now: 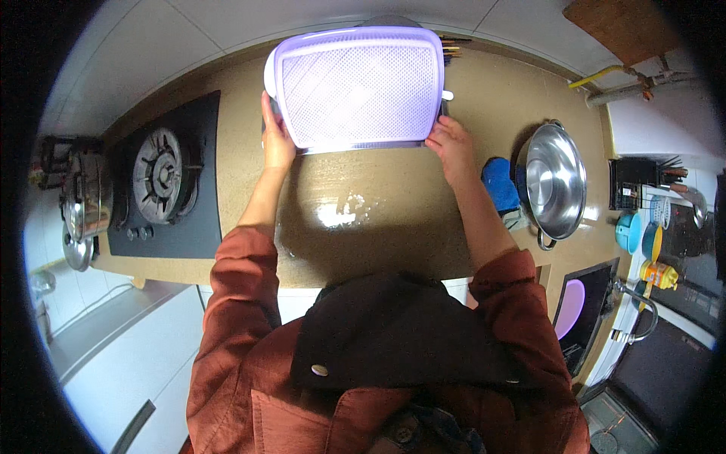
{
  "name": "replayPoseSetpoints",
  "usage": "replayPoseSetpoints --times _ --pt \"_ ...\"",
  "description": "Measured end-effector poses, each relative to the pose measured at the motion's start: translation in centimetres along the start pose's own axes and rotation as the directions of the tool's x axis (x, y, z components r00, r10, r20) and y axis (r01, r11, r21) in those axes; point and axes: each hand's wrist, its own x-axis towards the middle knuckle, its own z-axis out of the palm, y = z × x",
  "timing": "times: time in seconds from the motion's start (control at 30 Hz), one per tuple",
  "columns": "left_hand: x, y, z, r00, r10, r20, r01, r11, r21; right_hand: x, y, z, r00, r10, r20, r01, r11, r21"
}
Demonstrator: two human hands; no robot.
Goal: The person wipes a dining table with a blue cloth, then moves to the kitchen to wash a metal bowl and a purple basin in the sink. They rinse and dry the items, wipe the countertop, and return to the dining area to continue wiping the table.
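Note:
A plastic box with a translucent pale-purple textured lid (357, 91) is at the back of the tan countertop (363, 249), against the wall side. My left hand (278, 136) grips its left side near the front corner, thumb up along the edge. On the opposite side my right hand (451, 144) holds the front right corner with bent fingers. The lid hides what is inside. Whether the box rests on the counter or is slightly raised, I cannot tell. Thin sticks (452, 50), perhaps chopsticks, poke out behind its right edge.
At left is a black gas hob (198, 238) with a round burner (164, 175) and a steel pot (88, 196) beyond. A steel two-handled pan (553, 181) and a blue cloth (500, 184) lie right. A purple basin (570, 306) sits in the sink. Wet patches (343, 213) glisten before me.

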Motion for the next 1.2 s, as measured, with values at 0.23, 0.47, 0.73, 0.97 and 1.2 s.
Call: replayPoseSetpoints --times 0.23,0.47,0.73,0.97,1.2 --pt "-1.0 -1.5 0.3 0.998 0.04 0.047 -0.036 0.995 -0.093 -5.7 -0.8 -2.3 0.989 -0.148 -0.006 0.121 0.832 -0.542" --pt "-3.5 0.7 -2.7 0.98 -0.172 -0.103 0.172 0.985 -0.016 -16.4 -10.5 -15.3 0.805 -0.582 0.117 0.15 0.009 -0.989" --pt "-10.1 4.4 -2.6 0.97 -0.216 -0.108 0.201 0.97 -0.14 -14.9 -7.9 -26.5 0.97 -0.124 0.209 0.169 -0.279 -0.945" --pt "-15.2 7.3 -1.9 0.974 -0.225 -0.033 0.217 0.963 -0.163 -16.9 -8.4 -22.5 0.914 -0.272 0.3 0.27 -0.142 -0.952" --pt "-17.5 11.4 1.6 0.973 -0.173 0.153 0.199 0.964 -0.178 -19.3 -12.0 -20.9 0.908 -0.381 -0.176 -0.15 0.099 -0.984"
